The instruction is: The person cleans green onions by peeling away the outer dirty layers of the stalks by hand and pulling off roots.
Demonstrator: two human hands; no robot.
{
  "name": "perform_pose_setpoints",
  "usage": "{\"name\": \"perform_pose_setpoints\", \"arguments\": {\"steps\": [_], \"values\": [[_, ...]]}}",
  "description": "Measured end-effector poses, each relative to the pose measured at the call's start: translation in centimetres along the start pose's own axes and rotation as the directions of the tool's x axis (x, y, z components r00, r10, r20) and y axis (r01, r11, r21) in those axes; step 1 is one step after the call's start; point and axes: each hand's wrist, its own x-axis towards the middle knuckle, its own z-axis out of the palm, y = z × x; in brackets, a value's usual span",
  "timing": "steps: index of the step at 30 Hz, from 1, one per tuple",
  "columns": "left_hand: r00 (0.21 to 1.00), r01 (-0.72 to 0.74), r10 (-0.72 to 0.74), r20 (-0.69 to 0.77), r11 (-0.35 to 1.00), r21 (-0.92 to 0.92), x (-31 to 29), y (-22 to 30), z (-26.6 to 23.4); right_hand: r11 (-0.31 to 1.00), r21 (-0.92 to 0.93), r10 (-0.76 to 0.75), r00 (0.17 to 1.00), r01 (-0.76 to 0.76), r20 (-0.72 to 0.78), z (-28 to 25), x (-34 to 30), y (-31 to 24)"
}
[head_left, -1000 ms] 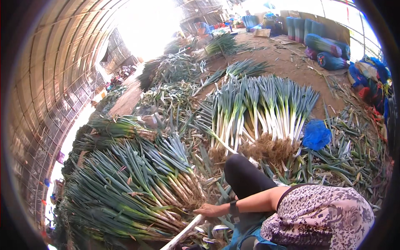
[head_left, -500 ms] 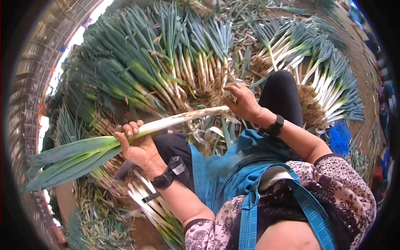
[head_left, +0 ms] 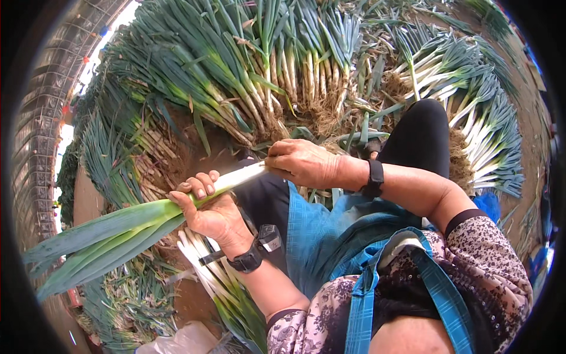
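A leek lies across in front of me, its green leaves fanned to the lower left and its white shaft pointing right. My left hand is closed round it where white turns to green. Farther along, my right hand is closed over the white shaft, and its fingers hide the root end. Beneath my left forearm lies a bunch of leeks with clean white shafts.
Uncleaned leeks with brown roots are heaped in an arc ahead. Cleaner leeks lie fanned at the right, near a blue plastic bundle. Leaf scraps cover the lower left ground beside a whitish plastic bag.
My right hand has come left along the leek and closed on its white shaft; before, its fingers were spread near the root end. My left hand keeps its hold. The view has shifted slightly.
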Motion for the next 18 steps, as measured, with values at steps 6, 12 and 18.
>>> {"name": "perform_pose_setpoints", "arguments": {"steps": [6,12,18], "values": [[0.999,0.044,-0.045,-0.005,0.997,-0.066,0.1,1.1,-1.6,0.994,0.105,-0.048,0.998,0.043,0.048,1.4,0.9,-0.1],[0.999,0.036,-0.037,0.017,0.999,0.008,-0.3,-0.4,-2.2,0.997,0.011,0.072,0.997,-0.072,-0.021,3.7,0.3,0.7],[0.999,0.039,-0.038,-0.037,0.998,0.049,-0.3,-1.6,-2.0,0.753,0.2,0.656,0.741,-0.627,-0.144,4.4,-0.5,3.0]]}}
